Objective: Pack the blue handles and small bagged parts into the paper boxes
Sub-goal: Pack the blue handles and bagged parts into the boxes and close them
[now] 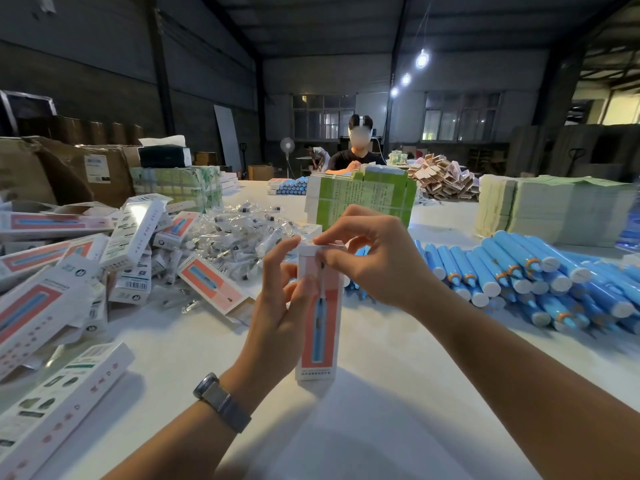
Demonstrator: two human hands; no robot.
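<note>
Between both sets of fingers, upright paper box (318,317) is gripped by left hand (280,317), right hand (370,261) pinching its top flap.

There is a single view, from a wide-angle camera worn on the person's head, looking forward and down across a white table (381,403). It sits close above the grip — the left hand (280,320) and right hand (367,258) meet around an upright paper box (320,327) near the frame's centre, with both forearms entering from the bottom edge. Past the grip the view runs level down a long warehouse hall, where a second person (356,152) sits facing the camera. The lens bends straight lines toward the edges — the table's far sides curve away left and right of the grip.
</note>
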